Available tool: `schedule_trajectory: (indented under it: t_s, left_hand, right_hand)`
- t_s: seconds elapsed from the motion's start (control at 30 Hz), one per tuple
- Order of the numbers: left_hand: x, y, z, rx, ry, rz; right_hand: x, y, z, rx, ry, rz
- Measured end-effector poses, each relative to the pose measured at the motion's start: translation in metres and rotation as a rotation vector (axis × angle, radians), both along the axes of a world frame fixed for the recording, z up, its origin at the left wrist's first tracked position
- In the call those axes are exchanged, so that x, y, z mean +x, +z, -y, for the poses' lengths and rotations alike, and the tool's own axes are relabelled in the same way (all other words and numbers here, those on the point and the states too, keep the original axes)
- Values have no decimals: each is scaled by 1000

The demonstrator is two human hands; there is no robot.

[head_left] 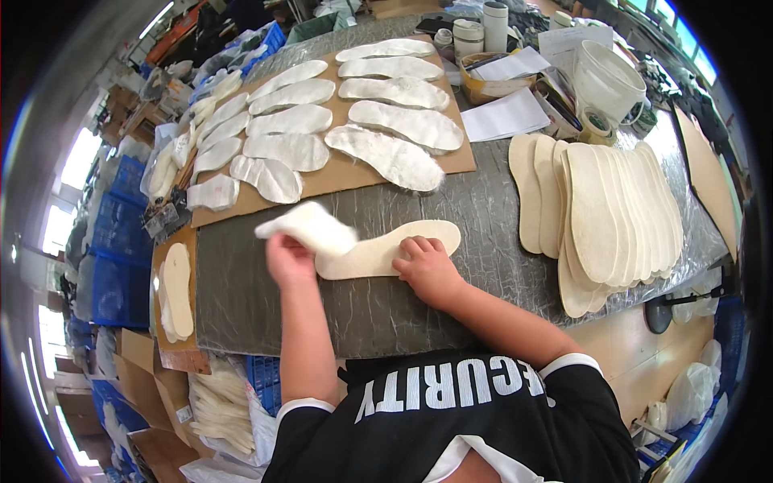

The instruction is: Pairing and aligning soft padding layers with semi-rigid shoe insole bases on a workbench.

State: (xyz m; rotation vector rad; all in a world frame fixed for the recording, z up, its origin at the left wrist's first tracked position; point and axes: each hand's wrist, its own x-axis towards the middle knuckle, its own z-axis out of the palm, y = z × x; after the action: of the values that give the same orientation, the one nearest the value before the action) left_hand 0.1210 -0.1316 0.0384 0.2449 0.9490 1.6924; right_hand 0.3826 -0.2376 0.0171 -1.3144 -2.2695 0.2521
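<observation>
A cream felt insole (378,251) lies flat on the dark tabletop in front of me. My right hand (425,262) rests on its right part, fingers spread and pressing on the surface. My left hand (290,256) grips a white fluffy insole piece (314,228) by its near edge, raised and tilted over the left end of the felt insole; it is slightly blurred. Beyond, several white fleecy insoles (394,153) lie in rows on a brown cardboard sheet (338,181).
Overlapping stacks of cream insoles (620,217) stand at the right. Two or so more insoles (179,290) lie on a board at the left edge. A white bucket (608,80), papers (503,117) and jars (469,39) crowd the back right. Blue crates (121,266) stand left of the table.
</observation>
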Motion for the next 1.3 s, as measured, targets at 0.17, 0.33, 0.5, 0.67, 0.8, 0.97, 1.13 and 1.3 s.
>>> schedule_trajectory:
  t_s: [0.17,0.33,0.5,0.67,0.8,0.97,1.13,1.3]
  left_hand:
    - [-73,76,2,309,171,-302]
    - [-27,129,60,560,120,-1545]
    - [57,95,134,975,-454,-2202]
    - [74,35,171,890,-902,-2088]
    - [82,37,159,862,-990,-1992]
    - [83,48,154,765,-1103,-1804]
    - [71,45,110,443,-704,-1822]
    - [67,36,57,462,-899,-2077]
  right_hand:
    - [2,4,2,8,40,-71]
    - [-3,5,-1,71,8,117]
    - [8,-18,-18,-91,-28,-239]
    - [56,3,-19,-231,-317,-802]
    - [98,32,23,-337,-419,-885]
    - [110,32,88,-342,-317,-685]
    - [104,32,113,-324,-309,-555]
    - [105,33,99,-309,-288,-505]
